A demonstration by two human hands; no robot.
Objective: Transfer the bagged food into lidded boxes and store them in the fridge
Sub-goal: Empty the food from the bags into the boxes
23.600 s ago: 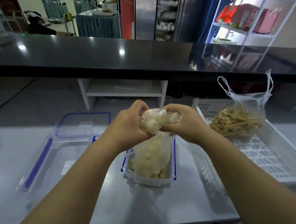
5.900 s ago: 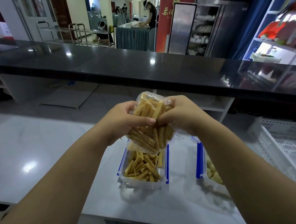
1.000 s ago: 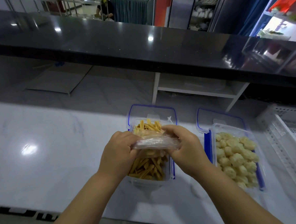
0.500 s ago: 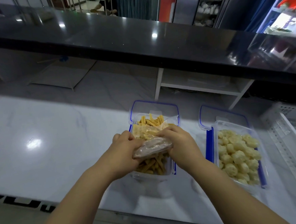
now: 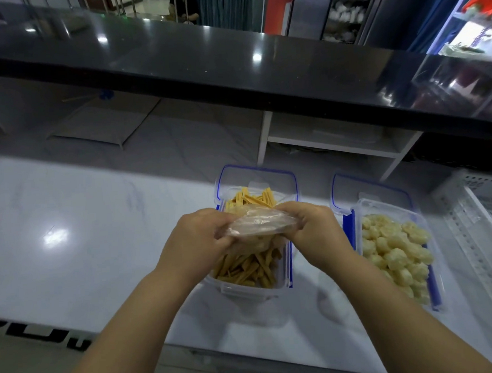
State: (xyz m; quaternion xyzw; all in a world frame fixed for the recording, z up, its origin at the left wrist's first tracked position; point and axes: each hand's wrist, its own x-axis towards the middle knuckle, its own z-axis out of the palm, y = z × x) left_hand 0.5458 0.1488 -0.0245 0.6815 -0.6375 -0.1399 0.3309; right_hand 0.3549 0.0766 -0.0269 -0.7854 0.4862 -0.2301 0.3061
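Frame centre: left hand and right hand both pinched a crumpled clear bag over an open box of yellow strips. Right: box of pale balls on white bench.

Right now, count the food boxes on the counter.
2. One box, with yellow sticks, lies under the bag; the other box, with pale balls, stands right of it. None looks hidden.
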